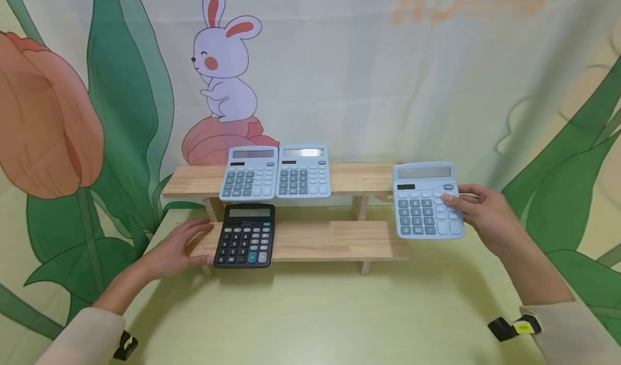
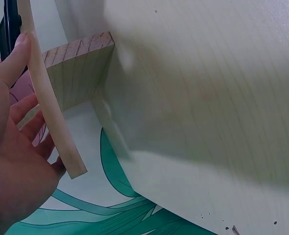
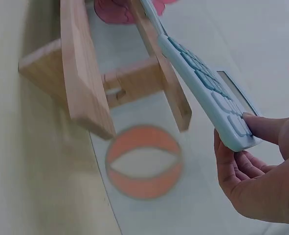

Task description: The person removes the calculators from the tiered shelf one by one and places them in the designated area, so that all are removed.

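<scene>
A light blue calculator (image 1: pixel 428 200) is held up at the right end of the two-tier wooden shelf. My right hand (image 1: pixel 487 214) pinches its right side, thumb on the keys and fingers behind, as the right wrist view also shows. On the lower tier a black calculator (image 1: pixel 245 236) leans upright. My left hand (image 1: pixel 174 246) is beside its left edge, fingers extended over the end of the lower board and thumb tip close to the calculator's lower corner. In the left wrist view the thumb (image 2: pixel 18 56) lies by the board end (image 2: pixel 56 112).
Two more light blue calculators (image 1: pixel 249 173) stand side by side on the upper tier (image 1: pixel 364 177). The lower tier (image 1: pixel 335 241) runs right of the black calculator. The shelf stands on a pale tabletop (image 1: pixel 330 316), before a curtain (image 1: pixel 349 74) printed with a rabbit and tulips.
</scene>
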A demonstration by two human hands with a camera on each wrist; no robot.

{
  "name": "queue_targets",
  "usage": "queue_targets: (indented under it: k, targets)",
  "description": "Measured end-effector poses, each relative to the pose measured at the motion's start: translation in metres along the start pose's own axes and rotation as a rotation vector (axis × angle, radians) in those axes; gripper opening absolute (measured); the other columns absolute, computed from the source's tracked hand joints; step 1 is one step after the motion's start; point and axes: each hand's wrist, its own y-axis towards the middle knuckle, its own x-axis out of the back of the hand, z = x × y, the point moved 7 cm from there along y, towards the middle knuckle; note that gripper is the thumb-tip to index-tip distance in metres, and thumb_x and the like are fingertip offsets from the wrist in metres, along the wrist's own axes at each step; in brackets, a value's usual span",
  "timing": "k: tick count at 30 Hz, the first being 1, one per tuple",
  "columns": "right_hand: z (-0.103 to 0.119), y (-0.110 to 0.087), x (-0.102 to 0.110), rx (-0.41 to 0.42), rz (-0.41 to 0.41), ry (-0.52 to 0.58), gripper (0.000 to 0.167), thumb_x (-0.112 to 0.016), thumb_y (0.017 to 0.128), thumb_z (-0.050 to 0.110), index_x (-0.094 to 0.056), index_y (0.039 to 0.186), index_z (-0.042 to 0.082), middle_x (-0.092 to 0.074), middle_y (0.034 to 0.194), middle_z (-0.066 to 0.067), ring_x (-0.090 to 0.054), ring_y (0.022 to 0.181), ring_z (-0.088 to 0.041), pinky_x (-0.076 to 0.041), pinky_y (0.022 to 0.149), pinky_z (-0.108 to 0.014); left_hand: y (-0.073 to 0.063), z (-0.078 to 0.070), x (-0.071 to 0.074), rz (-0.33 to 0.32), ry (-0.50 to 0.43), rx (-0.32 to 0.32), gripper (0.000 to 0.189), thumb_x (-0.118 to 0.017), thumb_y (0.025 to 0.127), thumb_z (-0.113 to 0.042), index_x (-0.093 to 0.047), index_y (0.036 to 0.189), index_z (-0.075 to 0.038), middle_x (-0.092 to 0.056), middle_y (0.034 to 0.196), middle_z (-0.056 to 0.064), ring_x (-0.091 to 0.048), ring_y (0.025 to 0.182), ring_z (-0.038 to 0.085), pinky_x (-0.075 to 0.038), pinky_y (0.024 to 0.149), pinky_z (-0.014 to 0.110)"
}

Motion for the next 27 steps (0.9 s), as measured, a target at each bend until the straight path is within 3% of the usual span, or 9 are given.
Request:
queue_targets:
  k: [3, 7, 14, 18, 22, 27]
  targets:
    - [-0.007, 0.003, 0.021, -0.017, -0.033, 0.113, 0.047, -0.078, 0.099, 0.025, -0.051, 0.131, 0.003, -0.078, 0.097, 0.009, -0.075, 0.086, -0.008, -0.059, 0.078, -0.020, 0.000, -0.001, 0.002, 0.003, 0.008, 0.009, 0.089, -0.083, 0.092, -0.046, -0.046, 0.157, 0.002, -0.035, 0.164, 0.027, -0.028, 0.151, 0.053, -0.024, 0.119, 0.074]
    - [-0.023, 0.010, 0.044, -0.052, -0.060, 0.180, 0.043, -0.078, 0.099, 0.024, -0.050, 0.129, 0.010, -0.077, 0.097, 0.009, -0.073, 0.086, -0.007, -0.059, 0.077, -0.020, 0.000, -0.005, 0.005, -0.007, 0.014, 0.003, 0.087, -0.083, 0.092, -0.044, -0.047, 0.156, 0.002, -0.036, 0.163, 0.027, -0.029, 0.150, 0.053, -0.026, 0.118, 0.074]
    - [-0.068, 0.027, 0.072, -0.135, -0.116, 0.232, 0.057, -0.080, 0.097, 0.025, -0.047, 0.139, 0.006, -0.075, 0.095, 0.008, -0.073, 0.085, -0.009, -0.060, 0.074, -0.023, -0.001, -0.005, 0.005, -0.011, 0.011, 0.004, 0.086, -0.084, 0.092, -0.043, -0.047, 0.155, 0.002, -0.038, 0.162, 0.028, -0.031, 0.149, 0.053, -0.027, 0.117, 0.074]
    - [-0.103, 0.040, 0.077, -0.160, -0.138, 0.123, 0.060, -0.078, 0.099, 0.028, -0.048, 0.143, -0.001, -0.074, 0.092, 0.012, -0.072, 0.083, -0.007, -0.061, 0.073, -0.023, -0.004, -0.003, 0.004, -0.013, 0.008, 0.015, 0.086, -0.084, 0.092, -0.042, -0.048, 0.155, 0.002, -0.038, 0.162, 0.027, -0.031, 0.148, 0.053, -0.027, 0.117, 0.074]
    - [-0.136, 0.048, 0.075, -0.201, -0.132, -0.015, 0.078, -0.071, 0.104, 0.031, -0.034, 0.155, -0.015, -0.070, 0.091, 0.016, -0.070, 0.083, -0.004, -0.061, 0.075, -0.024, -0.004, -0.003, 0.002, -0.014, 0.006, 0.005, 0.085, -0.084, 0.092, -0.043, -0.048, 0.155, 0.002, -0.040, 0.161, 0.027, -0.032, 0.148, 0.053, -0.027, 0.117, 0.074]
    - [-0.164, 0.054, 0.068, -0.294, -0.123, -0.125, 0.083, -0.067, 0.106, 0.037, -0.027, 0.160, -0.014, -0.067, 0.104, 0.006, -0.066, 0.086, -0.004, -0.059, 0.076, -0.023, -0.002, -0.004, 0.002, -0.016, 0.007, -0.001, 0.085, -0.083, 0.092, -0.043, -0.049, 0.155, 0.002, -0.040, 0.161, 0.027, -0.032, 0.148, 0.052, -0.027, 0.118, 0.073]
